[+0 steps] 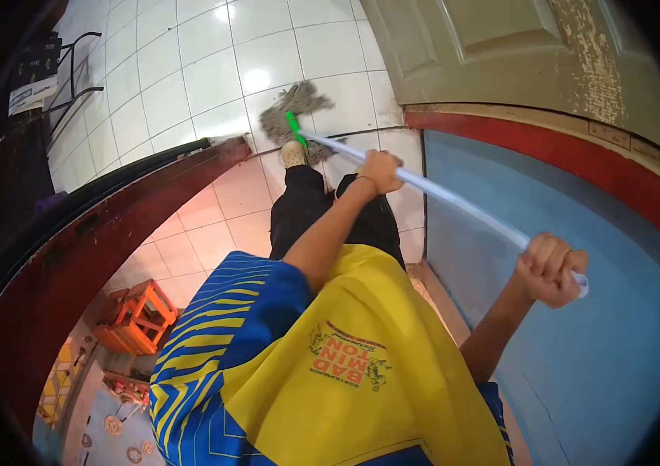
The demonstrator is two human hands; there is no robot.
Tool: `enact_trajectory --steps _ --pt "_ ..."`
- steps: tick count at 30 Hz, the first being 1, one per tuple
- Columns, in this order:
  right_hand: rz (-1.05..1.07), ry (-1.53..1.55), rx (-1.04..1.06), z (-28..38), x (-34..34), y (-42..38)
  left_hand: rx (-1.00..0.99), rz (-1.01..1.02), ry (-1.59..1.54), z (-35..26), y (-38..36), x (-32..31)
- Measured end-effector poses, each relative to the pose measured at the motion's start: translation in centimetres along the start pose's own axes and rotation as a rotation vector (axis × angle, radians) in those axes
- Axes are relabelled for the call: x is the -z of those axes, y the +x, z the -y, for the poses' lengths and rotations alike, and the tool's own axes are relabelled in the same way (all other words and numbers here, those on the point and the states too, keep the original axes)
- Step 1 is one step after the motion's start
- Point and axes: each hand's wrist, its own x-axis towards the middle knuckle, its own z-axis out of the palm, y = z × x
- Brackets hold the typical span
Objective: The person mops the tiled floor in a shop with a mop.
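Observation:
A mop with a grey string head [296, 101], a green clamp [296, 129] and a pale blue-white handle [462, 203] runs diagonally across the view. The strings lie spread on the white tiles just beyond the shoe [293, 154]. My left hand [380, 172] is wrapped round the middle of the handle, with the arm reaching forward. Near the handle's upper end, my right hand [553, 270] is closed in a fist, and the white end cap sticks out past it.
A dark red door frame [112, 225] stands at the left, a green panelled door [493, 54] at the upper right. The blue wall [578, 334] borders the right side. An orange stool [139, 314] is at the lower left, a black metal rack [73, 85] at the upper left.

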Motion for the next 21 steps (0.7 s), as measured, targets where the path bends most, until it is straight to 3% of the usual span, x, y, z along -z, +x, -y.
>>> enact_trajectory --steps 3,5,8,10,13,18,21 --pt "0.142 0.046 -0.059 -2.5 -3.2 1.9 -0.078 -0.211 -0.091 2.7 -1.8 2.2" --pt "0.228 0.06 -0.083 -2.9 -4.9 2.6 0.04 -0.151 -0.089 3.4 -1.5 3.7" --pt "0.189 -0.013 -0.074 -2.8 -5.9 3.4 0.078 -0.255 -0.234 3.3 -1.0 3.7" --pt "-0.105 -0.11 -0.152 -0.8 -5.1 2.4 0.147 -0.252 -0.161 1.6 -0.5 1.6" --pt "-0.001 -0.115 -0.063 0.9 -5.0 2.4 -0.04 -0.33 -0.198 -1.7 1.3 0.7" --pt "-0.159 -0.272 0.033 2.9 -3.2 3.3 -0.122 -0.014 -0.195 -5.5 6.1 0.0" --pt "-0.385 -0.354 0.021 2.8 -0.2 3.3 -0.137 0.159 -0.115 -5.6 6.3 1.1"
